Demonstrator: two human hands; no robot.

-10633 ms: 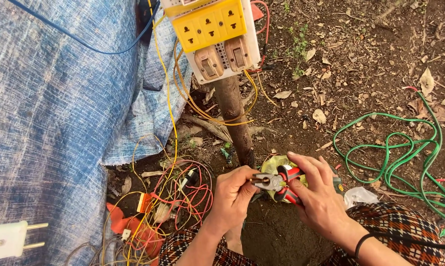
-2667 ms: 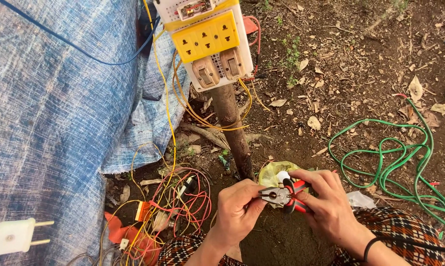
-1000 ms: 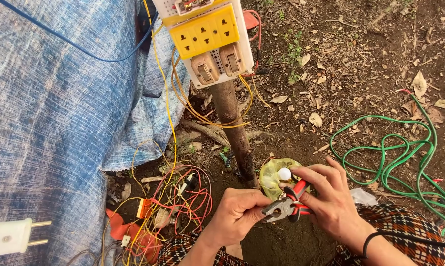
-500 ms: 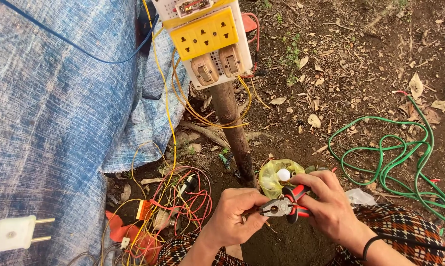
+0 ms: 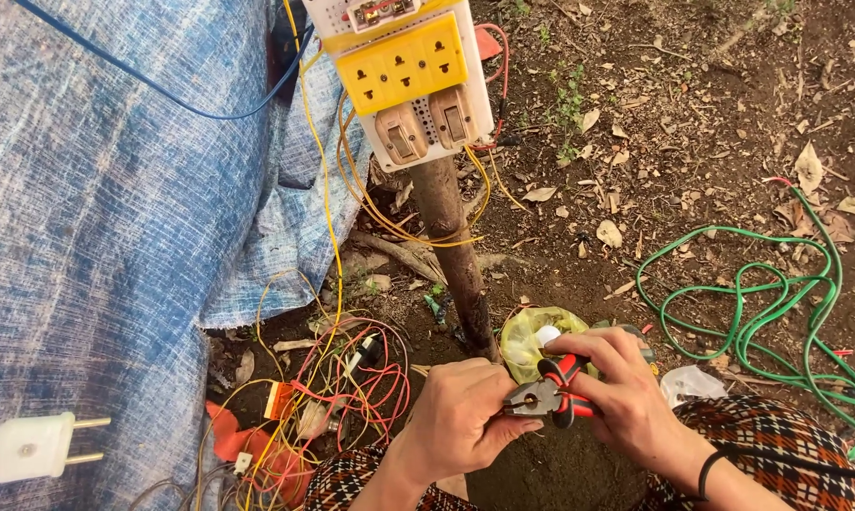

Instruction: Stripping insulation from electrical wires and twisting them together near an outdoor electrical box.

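Note:
My right hand (image 5: 626, 393) grips the red-and-black handles of a pair of pliers (image 5: 549, 393), whose steel jaws point left. My left hand (image 5: 465, 416) is closed just left of the jaws, pinching something thin against them; what it holds is too small to make out. Both hands work low in the view, over bare soil at the foot of a wooden post (image 5: 456, 255). On top of the post sits a white board with a yellow socket strip (image 5: 404, 66) and two switches, with yellow wires hanging from it.
A blue tarpaulin (image 5: 96, 237) covers the left side. A tangle of red, yellow and white wires (image 5: 333, 388) lies left of my hands. A white two-pin plug (image 5: 26, 445) hangs at the lower left. A green cable (image 5: 777, 312) coils on the right. A yellow plastic bag (image 5: 532, 331) lies behind the pliers.
My hands and the pliers have stayed in nearly the same spot over the last second, shifting only slightly. The post, board and wires have not moved.

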